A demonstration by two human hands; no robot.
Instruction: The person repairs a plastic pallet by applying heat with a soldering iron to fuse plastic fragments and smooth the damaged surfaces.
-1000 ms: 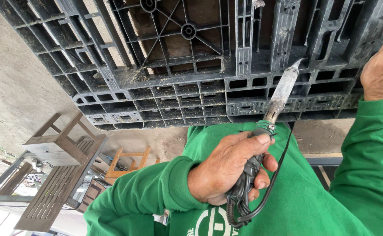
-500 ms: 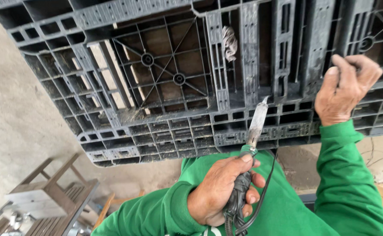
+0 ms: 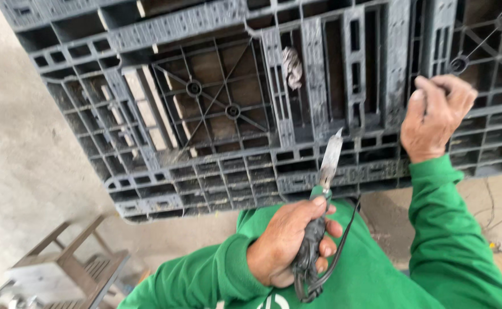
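Fingers [image 3: 319, 243] of my left hand [image 3: 288, 246] wrap the corded blade tool [image 3: 319, 217], its tip near the tilted black pallet [image 3: 216, 114]; my right hand [image 3: 434, 117] closes on a rib, steadying it.

left hand [image 3: 288, 243] – grips knife [image 3: 319, 217] | right hand [image 3: 434, 117] – on pallet [image 3: 216, 109]

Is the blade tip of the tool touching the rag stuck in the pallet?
No. The blade in the left hand ends below the rag, with pallet ribs between them.
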